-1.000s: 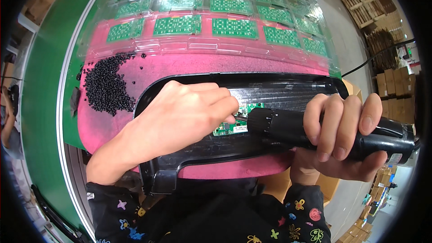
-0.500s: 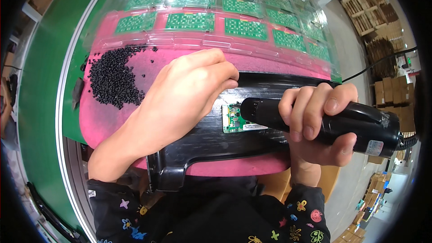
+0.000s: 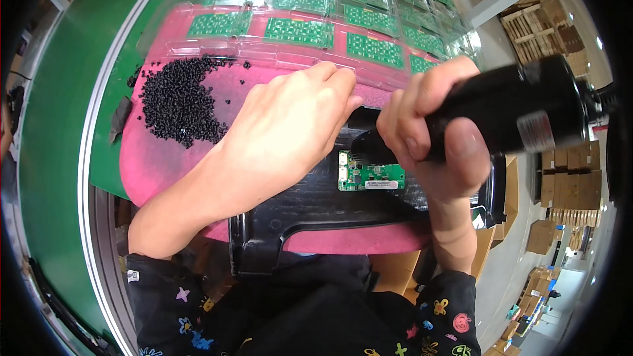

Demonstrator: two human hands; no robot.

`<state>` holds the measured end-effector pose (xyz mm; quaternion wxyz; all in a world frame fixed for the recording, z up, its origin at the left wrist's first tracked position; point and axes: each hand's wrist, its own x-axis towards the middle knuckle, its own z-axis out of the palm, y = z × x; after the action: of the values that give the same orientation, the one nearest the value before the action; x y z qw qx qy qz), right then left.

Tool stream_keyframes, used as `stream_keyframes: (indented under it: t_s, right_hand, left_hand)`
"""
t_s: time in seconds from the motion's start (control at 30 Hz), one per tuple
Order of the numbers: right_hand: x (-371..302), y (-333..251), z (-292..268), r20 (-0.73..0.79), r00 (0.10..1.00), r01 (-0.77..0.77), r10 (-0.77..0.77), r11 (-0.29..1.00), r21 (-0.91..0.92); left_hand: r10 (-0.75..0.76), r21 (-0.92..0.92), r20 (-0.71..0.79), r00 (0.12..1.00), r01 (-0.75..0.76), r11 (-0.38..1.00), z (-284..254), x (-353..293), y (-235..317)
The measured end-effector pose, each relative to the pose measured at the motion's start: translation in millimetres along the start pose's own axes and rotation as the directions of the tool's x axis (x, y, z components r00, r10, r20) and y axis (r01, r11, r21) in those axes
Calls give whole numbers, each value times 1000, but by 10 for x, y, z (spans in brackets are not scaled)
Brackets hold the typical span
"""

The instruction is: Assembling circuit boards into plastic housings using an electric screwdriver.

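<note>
My right hand point(image 3: 435, 135) is wrapped round a black corded electric screwdriver point(image 3: 527, 109), tilted with its nose down at the upper left of a green circuit board point(image 3: 376, 177). The tip is hidden from sight. That board lies in a long black plastic housing point(image 3: 316, 209) in front of me. With fingers curled and pinched together, my left hand point(image 3: 283, 128) rests over the housing's far left side. Whatever lies between those fingertips cannot be made out. Left of this hand is a heap of tiny black screws point(image 3: 178, 102).
Clear plastic trays point(image 3: 310, 0) with many green boards cover the far part of the pink mat point(image 3: 148, 171). A green surface point(image 3: 56, 158) with a pale metal edge runs along the left. Cardboard boxes point(image 3: 570, 191) stand on the floor at right.
My right hand has raised and tilted the screwdriver's back end, so more of the board shows. The whole scene has shifted slightly right; my left hand keeps its pinch.
</note>
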<state>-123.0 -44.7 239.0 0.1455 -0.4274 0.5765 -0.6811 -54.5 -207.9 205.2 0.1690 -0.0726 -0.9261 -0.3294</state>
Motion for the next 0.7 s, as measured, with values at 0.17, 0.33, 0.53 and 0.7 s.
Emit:
stream_keyframes:
  t_s: [0.17, 0.33, 0.53, 0.7]
  right_hand:
    - [-43, 3, 101, -148, 988, -40, 52, 996, 81]
    - [-252, -62, 113, -255, 967, 23, 2, 995, 93]
    - [-350, -282, -111, -256, 931, 333, -258, 888, 317]
    - [-401, -323, -180, -301, 915, 366, -269, 866, 341]
  left_hand:
    - [74, -25, 43, 996, -73, 997, -38, -36, -84]
    - [80, -44, 234, 969, -72, 996, -93, -19, -81]
    - [286, -19, 356, 890, -299, 954, -21, 6, -45]
    - [379, -161, 255, 890, -347, 924, 37, 27, -33]
